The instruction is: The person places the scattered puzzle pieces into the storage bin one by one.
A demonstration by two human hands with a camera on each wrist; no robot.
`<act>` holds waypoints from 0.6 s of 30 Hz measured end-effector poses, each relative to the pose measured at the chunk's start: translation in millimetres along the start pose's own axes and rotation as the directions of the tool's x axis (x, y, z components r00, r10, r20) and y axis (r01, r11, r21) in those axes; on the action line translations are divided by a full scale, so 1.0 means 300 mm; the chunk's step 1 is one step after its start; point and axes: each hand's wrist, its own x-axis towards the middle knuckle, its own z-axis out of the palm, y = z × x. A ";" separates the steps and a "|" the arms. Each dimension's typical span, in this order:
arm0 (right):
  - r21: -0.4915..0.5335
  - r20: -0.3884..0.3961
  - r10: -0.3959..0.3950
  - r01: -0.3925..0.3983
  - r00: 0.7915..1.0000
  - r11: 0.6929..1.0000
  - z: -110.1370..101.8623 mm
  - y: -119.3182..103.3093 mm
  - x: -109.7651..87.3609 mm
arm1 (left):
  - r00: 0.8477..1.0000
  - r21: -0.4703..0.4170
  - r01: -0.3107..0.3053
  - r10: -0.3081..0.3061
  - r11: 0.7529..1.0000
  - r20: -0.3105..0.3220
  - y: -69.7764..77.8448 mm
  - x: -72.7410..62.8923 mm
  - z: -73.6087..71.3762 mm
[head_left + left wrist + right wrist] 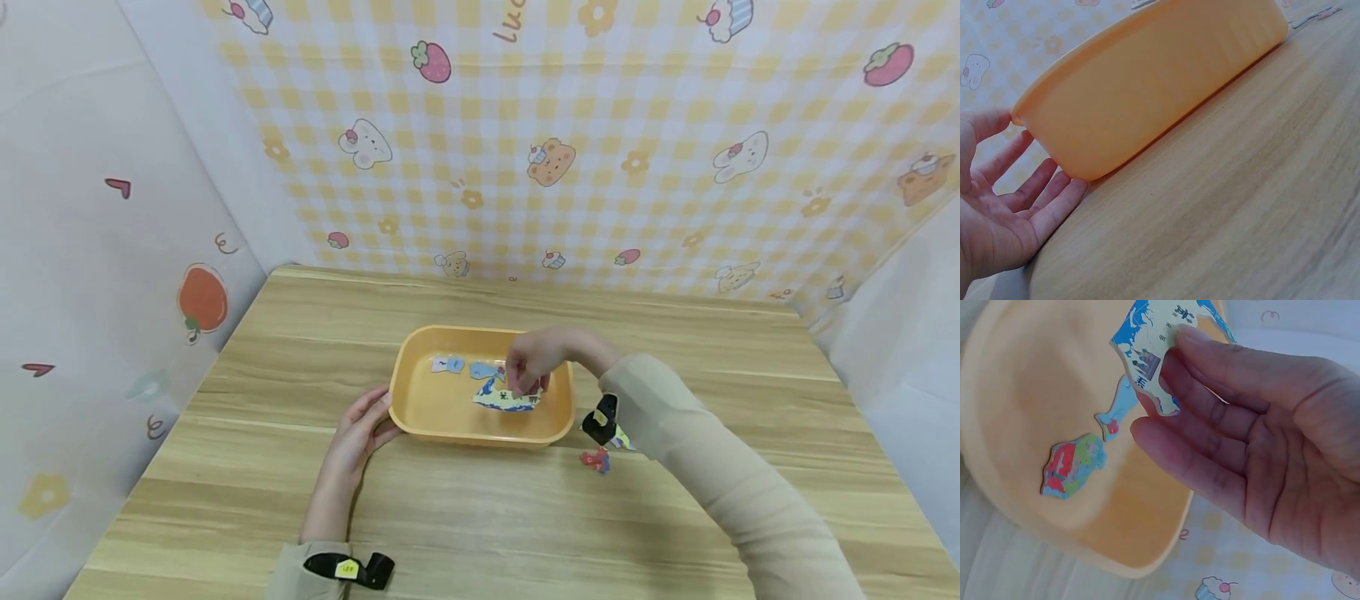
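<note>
My right hand [536,358] is over the right half of a yellow-orange plastic tray [427,432]. Between thumb and fingers it pinches a pale yellow and blue puzzle piece [1160,347] printed with dark characters and a small building. Beneath it in the right wrist view lie a red, green and blue piece [1075,465] and a narrow light-blue piece [1121,403]. More pale blue pieces [447,364] lie toward the tray's back left. At the tray's left end, my left hand [1004,212] rests its fingertips against the outer wall, thumb at the rim.
On the wooden table [465,517], right of the tray, lie a red and blue piece [596,460] and a yellow-green piece [622,439], the latter partly hidden by the black wrist camera [602,420]. A yellow checked cloth [480,167] hangs behind the table.
</note>
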 end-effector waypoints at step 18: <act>-0.069 -0.007 0.013 -0.013 1.000 0.998 -0.001 -0.038 0.212 | 1.000 -0.015 0.022 -0.023 1.000 -0.005 0.008 0.002 0.003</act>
